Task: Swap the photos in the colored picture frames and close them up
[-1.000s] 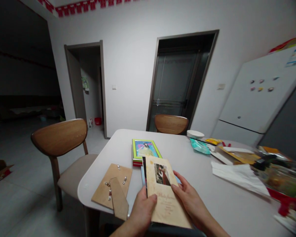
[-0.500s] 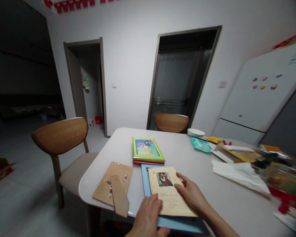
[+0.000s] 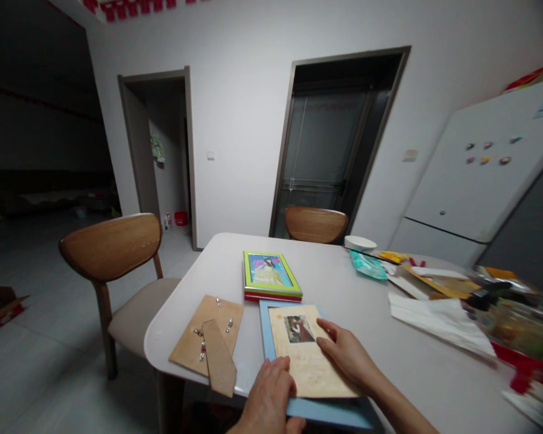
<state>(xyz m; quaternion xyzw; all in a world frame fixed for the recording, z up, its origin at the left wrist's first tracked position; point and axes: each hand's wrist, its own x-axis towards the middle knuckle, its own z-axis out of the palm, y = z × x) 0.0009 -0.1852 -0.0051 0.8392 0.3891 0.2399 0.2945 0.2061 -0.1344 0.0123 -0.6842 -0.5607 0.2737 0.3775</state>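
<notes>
Left hand (image 3: 271,389) is on the left edge of a cream card (image 3: 311,367), right hand (image 3: 348,358) on the right edge, and the card's lying over a light blue frame (image 3: 328,411). Brown backing board's (image 3: 190,351) off to the left on the table (image 3: 330,271), green-framed picture (image 3: 270,274) further back.

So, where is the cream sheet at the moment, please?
Low in the head view, the cream sheet lies over the blue frame, right of the brown board.
</notes>
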